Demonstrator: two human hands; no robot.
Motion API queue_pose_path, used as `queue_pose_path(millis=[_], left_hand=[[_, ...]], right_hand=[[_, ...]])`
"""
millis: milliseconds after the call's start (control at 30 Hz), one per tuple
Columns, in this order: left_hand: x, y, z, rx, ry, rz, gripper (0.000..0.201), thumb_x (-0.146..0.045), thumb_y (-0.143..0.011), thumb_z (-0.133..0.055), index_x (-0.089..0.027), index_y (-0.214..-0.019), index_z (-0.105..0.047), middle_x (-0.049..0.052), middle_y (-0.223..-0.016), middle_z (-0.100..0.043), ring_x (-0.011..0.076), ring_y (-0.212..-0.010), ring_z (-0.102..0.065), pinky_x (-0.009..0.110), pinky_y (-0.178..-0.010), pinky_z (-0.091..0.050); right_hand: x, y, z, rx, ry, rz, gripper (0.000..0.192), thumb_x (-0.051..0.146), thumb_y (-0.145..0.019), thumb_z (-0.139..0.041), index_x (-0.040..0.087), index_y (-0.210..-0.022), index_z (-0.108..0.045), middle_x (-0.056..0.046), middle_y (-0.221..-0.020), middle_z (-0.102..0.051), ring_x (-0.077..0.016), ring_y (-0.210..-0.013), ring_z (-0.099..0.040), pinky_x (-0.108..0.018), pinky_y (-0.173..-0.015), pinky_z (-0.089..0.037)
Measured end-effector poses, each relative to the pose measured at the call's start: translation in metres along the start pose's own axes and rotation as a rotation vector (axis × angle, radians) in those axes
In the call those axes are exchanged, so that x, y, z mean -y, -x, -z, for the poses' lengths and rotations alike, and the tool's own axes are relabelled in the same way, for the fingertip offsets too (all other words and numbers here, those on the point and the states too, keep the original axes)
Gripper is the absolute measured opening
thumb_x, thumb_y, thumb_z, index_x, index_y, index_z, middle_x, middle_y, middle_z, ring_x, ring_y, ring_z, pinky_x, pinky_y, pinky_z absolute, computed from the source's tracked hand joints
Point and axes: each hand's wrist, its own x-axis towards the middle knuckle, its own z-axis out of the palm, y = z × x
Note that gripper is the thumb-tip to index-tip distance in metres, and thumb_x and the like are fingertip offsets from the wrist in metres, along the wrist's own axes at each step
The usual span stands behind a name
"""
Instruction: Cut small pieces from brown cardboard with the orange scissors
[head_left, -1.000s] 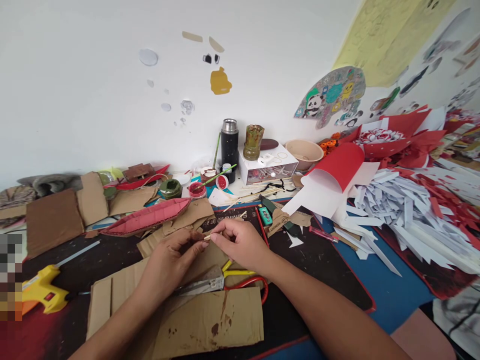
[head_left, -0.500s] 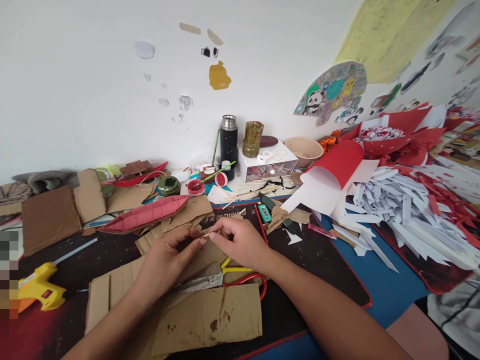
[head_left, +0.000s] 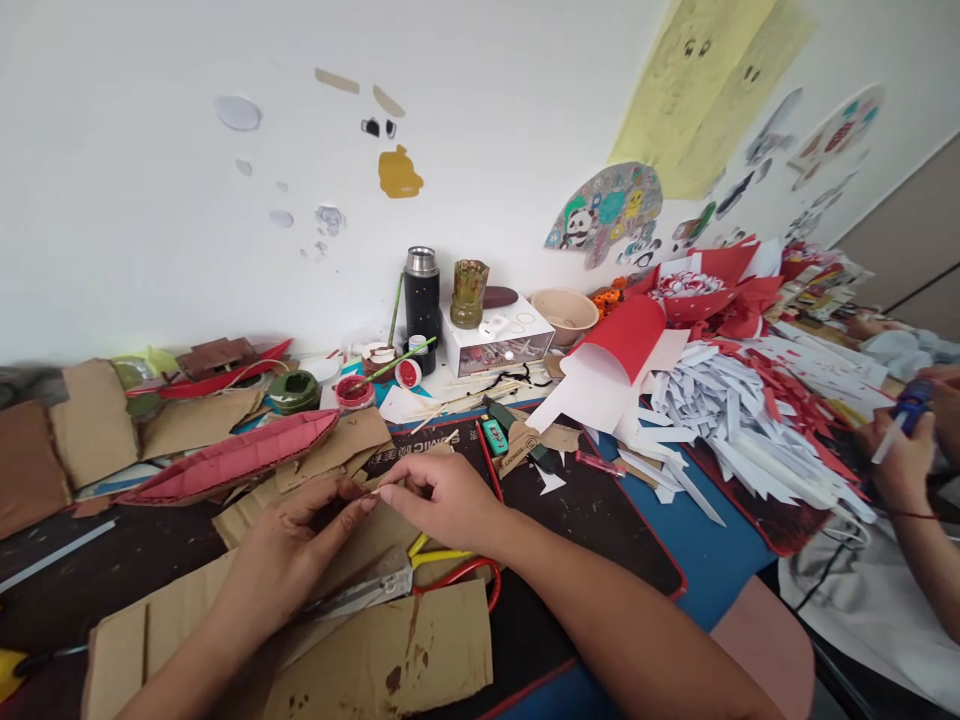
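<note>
1. We've swung our view to the right since a second ago: the yellow glue gun [head_left: 9, 672] is nearly off the near left edge of the table [head_left: 742, 560], and a co-worker's hands [head_left: 904, 450] now show at the far right, gripping a blue tool [head_left: 911, 398].
2. Our own hands have stayed together over the middle of the table. The left hand [head_left: 289, 555] and the right hand [head_left: 439, 500] meet fingertip to fingertip, both pinched on a thin wooden stick [head_left: 373, 490]; it's tiny, and only a sliver shows between the fingers.
3. Under the hands, a big cardboard sheet [head_left: 390, 660] reaches to the near edge, with scissors [head_left: 405, 580] lying on it right below the right wrist, blades to the left, yellow and red handles to the right.
4. Left of centre, a red cardboard boat [head_left: 232, 458] lies long and open, with what's inside too dim to tell.
5. Along the back edge: a beige bowl [head_left: 564, 312], contents not visible; a white box [head_left: 496, 340] carrying a green-brown jar [head_left: 468, 293]; a black flask [head_left: 421, 292], capped; a small pot of red paint [head_left: 354, 390]; a green pot [head_left: 294, 390] beside it.
6. On the right half, a red-and-white paper roll [head_left: 611, 355] leans over a heap of white paper strips [head_left: 739, 430] that crowds that side.
</note>
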Motion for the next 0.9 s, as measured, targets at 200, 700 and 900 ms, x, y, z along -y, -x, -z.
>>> queue_pose_path(millis=[200, 700, 900], left_hand=[[0.007, 0.0, -0.001, -0.06, 0.023, 0.021, 0.041, -0.065, -0.091, -0.065, -0.027, -0.082, -0.079, 0.001, -0.082, -0.084, 0.0254, -0.074, -0.077, 0.03, -0.066, -0.059], [0.023, -0.005, -0.014, -0.056, -0.007, -0.041, 0.043, -0.064, -0.091, -0.061, -0.027, -0.075, -0.074, -0.001, -0.07, -0.078, 0.0231, -0.064, -0.073, 0.029, -0.062, -0.054], [0.024, -0.006, -0.016, -0.07, -0.025, -0.055, 0.043, -0.064, -0.092, -0.059, -0.027, -0.075, -0.074, 0.0, -0.072, -0.08, 0.023, -0.065, -0.073, 0.029, -0.062, -0.053]], right_hand=[[-0.011, -0.01, 0.003, -0.109, -0.159, -0.113, 0.025, 0.04, -0.104, -0.065, 0.018, -0.102, -0.077, 0.007, -0.058, -0.056, -0.0115, -0.05, -0.052, -0.022, -0.053, -0.04], [0.006, 0.003, 0.03, -0.135, -0.199, -0.195, 0.022, 0.04, -0.103, -0.069, 0.019, -0.099, -0.071, 0.009, -0.053, -0.055, -0.0103, -0.042, -0.05, -0.02, -0.048, -0.041], [-0.011, 0.059, 0.042, -0.294, -0.208, -0.272, 0.047, 0.066, -0.097, -0.068, 0.019, -0.096, -0.068, 0.009, -0.049, -0.051, -0.011, -0.039, -0.045, -0.021, -0.041, -0.032]])
